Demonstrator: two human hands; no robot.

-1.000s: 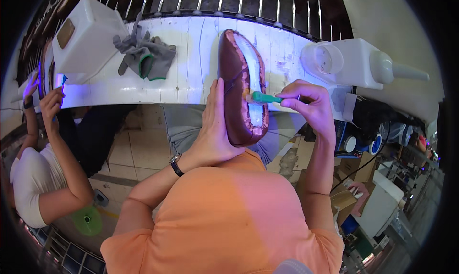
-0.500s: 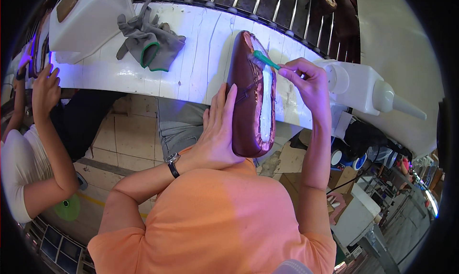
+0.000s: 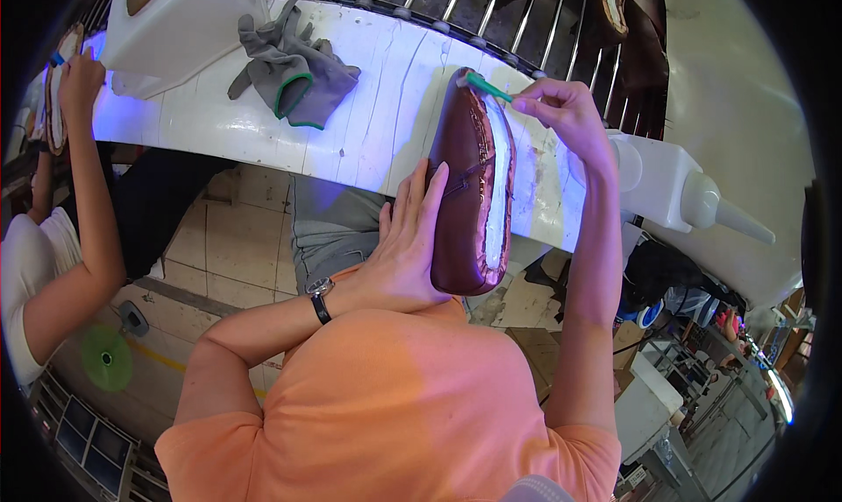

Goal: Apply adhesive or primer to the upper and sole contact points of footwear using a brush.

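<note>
A brown leather shoe upper (image 3: 454,204) stands on its side at the edge of the white bench, its underside facing right. Gathered leather rims that underside around a pale whitish strip (image 3: 498,208). My left hand (image 3: 399,239) grips the shoe's near left side, fingers stretched along the leather; the thumb is hidden. Between the fingertips of my right hand (image 3: 566,116) is a small green-handled brush (image 3: 489,88). Its bristles touch the rim at the shoe's far end.
Grey gloves (image 3: 303,72) lie on the bench (image 3: 386,90) beside a white container (image 3: 180,33). A white nozzle bottle (image 3: 671,182) stands right. Beyond runs a roller conveyor (image 3: 474,11) bearing more shoes (image 3: 611,7). At left, a co-worker's hand (image 3: 81,81) works on another shoe.
My right hand has moved the brush slightly away from me, up to the shoe's far tip. My left hand keeps its hold. The co-worker's hand has lifted, and another shoe shows on the rollers.
</note>
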